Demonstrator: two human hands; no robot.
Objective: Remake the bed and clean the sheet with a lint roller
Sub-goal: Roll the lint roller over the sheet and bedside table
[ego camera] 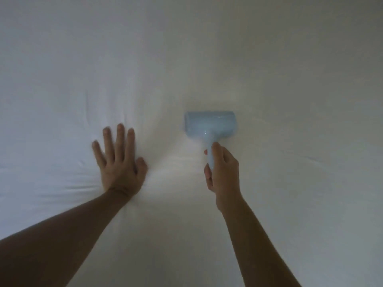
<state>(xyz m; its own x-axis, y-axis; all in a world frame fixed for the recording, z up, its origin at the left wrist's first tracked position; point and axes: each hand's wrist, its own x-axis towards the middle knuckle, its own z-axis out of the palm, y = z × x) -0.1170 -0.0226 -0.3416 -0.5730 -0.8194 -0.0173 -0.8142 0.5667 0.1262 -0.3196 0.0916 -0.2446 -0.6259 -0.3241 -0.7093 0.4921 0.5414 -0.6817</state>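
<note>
While the white sheet (pixel 269 79) lies spread and mostly smooth across the bed, the cleaning looks to be under way rather than finished. The right hand (pixel 222 168) grips the handle of the pale blue lint roller (pixel 210 126), whose head rests on the sheet ahead of it. The left hand (pixel 119 162) presses flat on the sheet, fingers spread, with creases fanning out beside it. No lint shows, and no container is in view; pillows or covers are not visible either.

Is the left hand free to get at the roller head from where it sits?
Probably yes. The left hand lies flat and open on the sheet, holding nothing, with only bare sheet between it and the roller head. The right hand grips only the handle.
</note>
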